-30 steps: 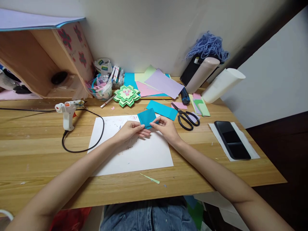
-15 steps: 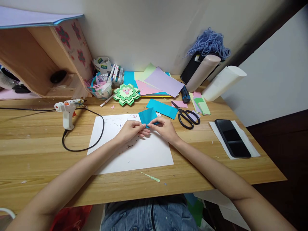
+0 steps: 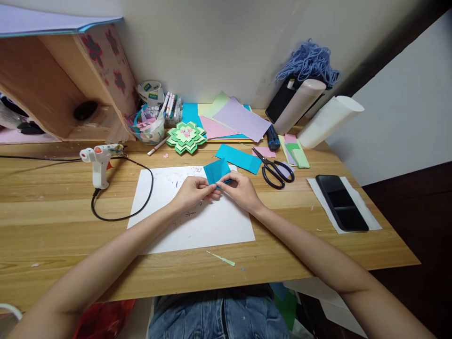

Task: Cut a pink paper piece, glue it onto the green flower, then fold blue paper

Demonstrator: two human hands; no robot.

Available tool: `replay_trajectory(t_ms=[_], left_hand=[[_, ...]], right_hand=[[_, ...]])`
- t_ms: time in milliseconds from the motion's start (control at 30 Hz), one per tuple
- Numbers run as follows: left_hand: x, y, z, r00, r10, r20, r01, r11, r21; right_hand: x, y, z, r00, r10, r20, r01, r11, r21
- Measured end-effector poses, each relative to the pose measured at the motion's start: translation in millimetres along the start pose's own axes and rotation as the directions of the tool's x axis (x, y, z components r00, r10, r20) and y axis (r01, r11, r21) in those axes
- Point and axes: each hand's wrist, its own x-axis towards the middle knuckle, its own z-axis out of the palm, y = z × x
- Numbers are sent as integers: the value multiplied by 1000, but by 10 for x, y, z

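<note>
A small piece of blue paper (image 3: pixel 216 170) is held up over the white sheet (image 3: pixel 212 221), its near edge pinched from both sides. My left hand (image 3: pixel 193 192) grips it between thumb and fingers. From the other side, my right hand (image 3: pixel 242 189) pinches the same edge, and the two thumbs almost meet. Fingers cover the lower part of the paper, so I cannot tell how it is folded there. Just behind lies a blue paper strip (image 3: pixel 238 159). Black-handled scissors (image 3: pixel 274 170) rest to the right of it.
A glue gun (image 3: pixel 99 165) with a looping cord stands at left. Behind the sheet are a layered green paper flower (image 3: pixel 186 137), stacked coloured paper (image 3: pixel 242 118) and a cup of scraps (image 3: pixel 148 129). A phone (image 3: pixel 342 202) lies at right, near a paper roll (image 3: pixel 330 122).
Both hands stay in nearly the same place on the blue paper. The fingers shift very slightly along its near edge, and the view moves a little.
</note>
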Motion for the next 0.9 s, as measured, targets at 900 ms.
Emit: replay_trajectory(t_ms=[900], left_hand=[[-15,-3,39,996,56,-67,-54,998,23]], right_hand=[[62,-34,-44,951,303,52,-296,853,430]])
